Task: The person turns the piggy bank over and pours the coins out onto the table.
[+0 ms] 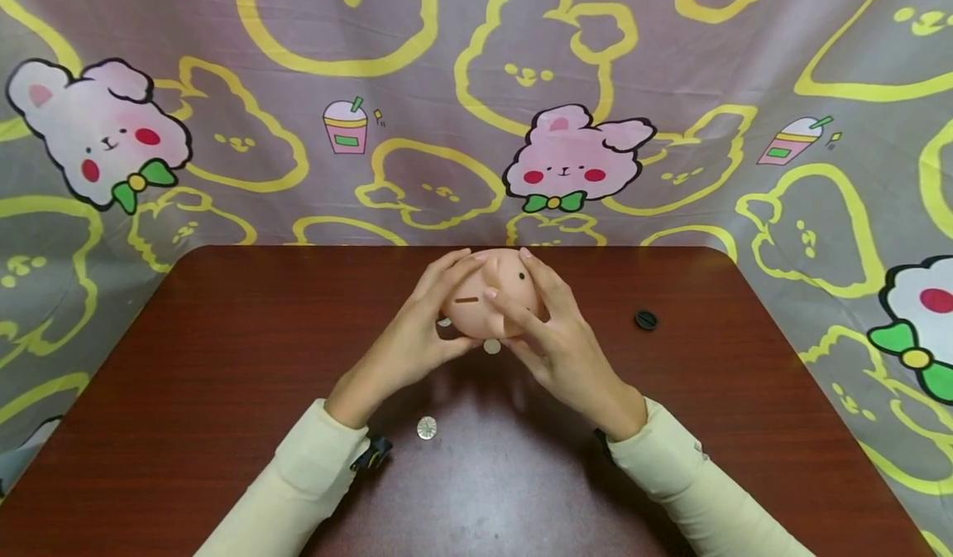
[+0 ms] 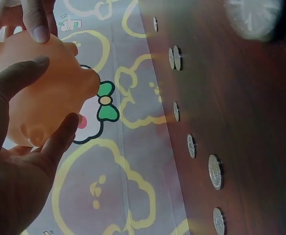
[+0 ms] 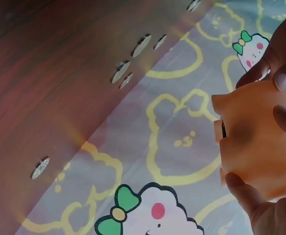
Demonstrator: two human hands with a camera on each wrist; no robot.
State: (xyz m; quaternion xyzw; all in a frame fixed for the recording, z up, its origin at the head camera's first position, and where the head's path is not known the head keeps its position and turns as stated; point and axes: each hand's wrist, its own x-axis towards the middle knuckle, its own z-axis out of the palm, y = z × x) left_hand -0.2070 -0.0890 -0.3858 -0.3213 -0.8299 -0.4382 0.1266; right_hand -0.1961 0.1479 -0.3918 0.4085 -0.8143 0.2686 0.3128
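Observation:
A pinkish-orange piggy bank (image 1: 471, 319) is held up over the table by both hands, its coin slot (image 1: 466, 300) facing upward in the head view. My left hand (image 1: 405, 338) grips its left side, thumb low and fingers over the far side. On the other side my right hand (image 1: 577, 342) holds it with spread fingers, one of them lying across the top near the slot. From the right wrist view, the piggy bank's underside shows a dark opening (image 3: 224, 129) between the feet. One silver coin (image 1: 491, 346) shows just below the piggy bank, and another coin (image 1: 427, 428) lies nearer the front.
A round black plug (image 1: 645, 320) lies on the brown table (image 1: 223, 358) to the right. Several more coins, such as this coin (image 2: 215, 172), are spread flat on the tabletop under the hands. A patterned cloth (image 1: 417, 85) hangs behind the table and along its sides.

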